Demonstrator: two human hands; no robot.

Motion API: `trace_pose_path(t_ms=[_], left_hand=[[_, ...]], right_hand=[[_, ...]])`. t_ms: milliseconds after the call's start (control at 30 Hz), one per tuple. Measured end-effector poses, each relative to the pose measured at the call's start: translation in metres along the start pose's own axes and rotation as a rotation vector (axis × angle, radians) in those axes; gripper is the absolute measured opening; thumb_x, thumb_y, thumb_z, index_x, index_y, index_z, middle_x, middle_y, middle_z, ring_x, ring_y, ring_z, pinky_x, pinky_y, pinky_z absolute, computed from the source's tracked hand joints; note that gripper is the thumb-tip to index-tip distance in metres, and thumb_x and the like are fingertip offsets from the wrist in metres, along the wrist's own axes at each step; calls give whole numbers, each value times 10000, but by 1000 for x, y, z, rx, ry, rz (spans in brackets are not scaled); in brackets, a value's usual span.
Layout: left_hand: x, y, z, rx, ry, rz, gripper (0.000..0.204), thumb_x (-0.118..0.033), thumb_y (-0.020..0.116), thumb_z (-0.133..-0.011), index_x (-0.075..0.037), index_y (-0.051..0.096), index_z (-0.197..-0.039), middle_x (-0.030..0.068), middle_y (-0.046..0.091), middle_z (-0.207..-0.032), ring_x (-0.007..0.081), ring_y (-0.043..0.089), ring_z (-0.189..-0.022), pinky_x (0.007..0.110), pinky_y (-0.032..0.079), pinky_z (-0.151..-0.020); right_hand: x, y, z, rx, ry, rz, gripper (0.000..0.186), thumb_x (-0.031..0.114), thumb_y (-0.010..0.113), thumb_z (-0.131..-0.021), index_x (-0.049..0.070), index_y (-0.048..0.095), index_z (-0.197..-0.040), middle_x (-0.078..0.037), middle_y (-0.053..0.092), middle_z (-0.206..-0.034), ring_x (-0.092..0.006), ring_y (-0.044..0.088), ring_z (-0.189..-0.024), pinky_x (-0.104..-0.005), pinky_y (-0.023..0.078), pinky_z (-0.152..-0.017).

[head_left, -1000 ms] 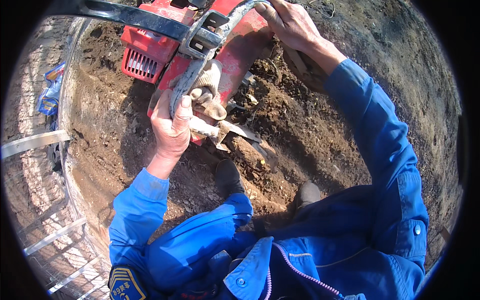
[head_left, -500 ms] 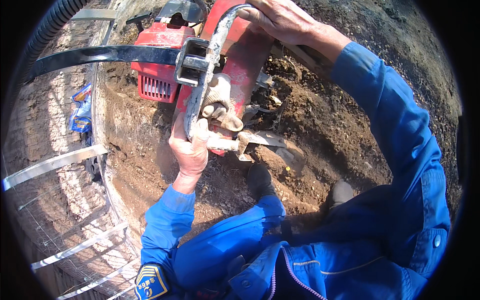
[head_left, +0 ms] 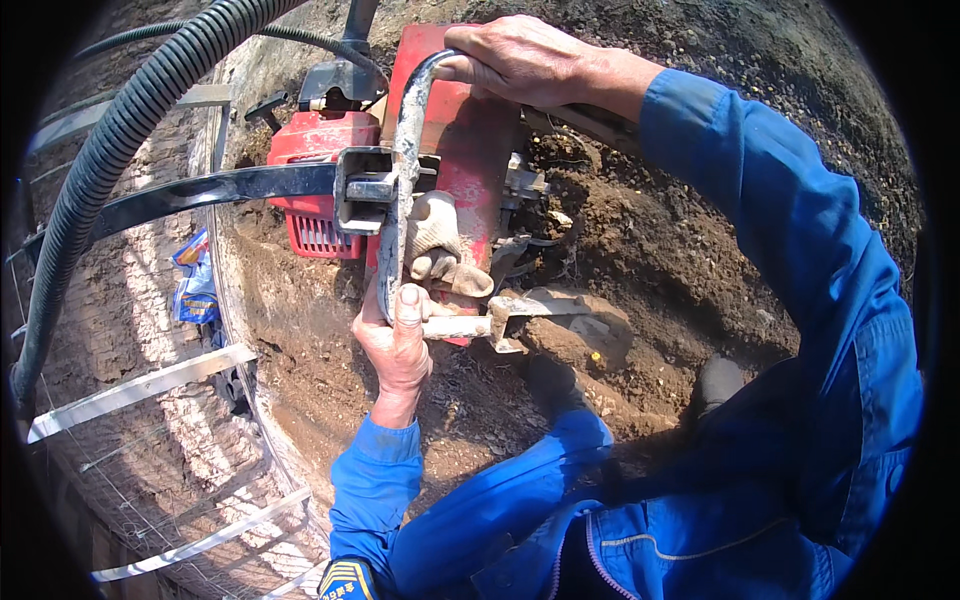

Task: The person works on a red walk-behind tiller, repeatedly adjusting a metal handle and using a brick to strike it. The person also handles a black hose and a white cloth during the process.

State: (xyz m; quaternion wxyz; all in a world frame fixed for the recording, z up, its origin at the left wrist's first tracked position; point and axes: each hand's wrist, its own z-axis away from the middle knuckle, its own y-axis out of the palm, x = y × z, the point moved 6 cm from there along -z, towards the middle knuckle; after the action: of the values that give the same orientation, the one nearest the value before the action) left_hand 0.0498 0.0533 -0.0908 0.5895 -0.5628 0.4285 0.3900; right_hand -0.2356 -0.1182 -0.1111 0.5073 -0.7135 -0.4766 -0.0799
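Observation:
A red motor tiller (head_left: 470, 150) stands in loose brown soil. Its curved grey metal handlebar (head_left: 400, 200) runs from top to bottom across the machine. My left hand (head_left: 398, 340) grips the lower end of this bar, together with a pale handle of a small hand tool (head_left: 520, 315) lying over the soil. My right hand (head_left: 520, 62) grips the bar's upper end above the red housing. A dirty work glove (head_left: 440, 245) hangs on the machine between my hands. My blue sleeves and jacket fill the lower right.
A black ribbed hose (head_left: 100, 170) curves down the left side. A dark flat bar (head_left: 200, 190) sticks out left from the machine. Metal frame bars (head_left: 140, 385) and wire mesh lie at lower left, with a blue bag (head_left: 195, 290) beside them. My dark boots (head_left: 560, 385) stand in the soil.
The view has shifted, so the tiller sits lower and more central, and the black hose has come into view. Both hands keep their hold on the handlebar.

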Motion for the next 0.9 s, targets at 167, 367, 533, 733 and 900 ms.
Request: trace_pose_path(t_ms=[167,367,533,733,900], left_hand=[[-5,19,-5,83,-151,447,297,-294,659,-1034,-27,591,-922,30,533,-738,146,530,-660,330,485,-620],[-16,33,-11,159,-314,623,329,-365,584,-1061,-38,577,-1018,-26,408,-723,117,473,-633,340,452,-616],[-28,48,-9,385,-413,712,352,-384,435,-1116,-88,476,-929,-25,368,-725,125,442,-591,357,414,-614],[-39,48,-8,369,-385,600,328,-372,510,-1097,-48,524,-1046,-36,363,-724,104,434,-579,318,398,-567],[-44,58,4,356,-362,585,429,-319,519,-1102,6,505,-1381,-41,411,-752,53,418,-568,255,403,-538]], right_hand=[[-4,3,12,-95,118,151,476,516,425,-1081,63,570,-1073,-171,666,-807,-403,667,-885,-508,516,-810],[-4,11,8,-91,131,161,497,535,362,-1093,76,552,-1067,-153,657,-883,-366,610,-969,-443,448,-943],[4,8,9,-92,82,101,495,529,355,-1097,74,548,-1069,-155,634,-901,-363,596,-970,-459,447,-922],[10,0,20,-76,18,90,484,513,346,-1104,70,541,-1087,-160,589,-925,-367,580,-970,-488,444,-886],[13,-8,29,-106,-44,38,447,460,331,-1117,56,521,-1133,-190,574,-932,-398,578,-979,-505,451,-871]])
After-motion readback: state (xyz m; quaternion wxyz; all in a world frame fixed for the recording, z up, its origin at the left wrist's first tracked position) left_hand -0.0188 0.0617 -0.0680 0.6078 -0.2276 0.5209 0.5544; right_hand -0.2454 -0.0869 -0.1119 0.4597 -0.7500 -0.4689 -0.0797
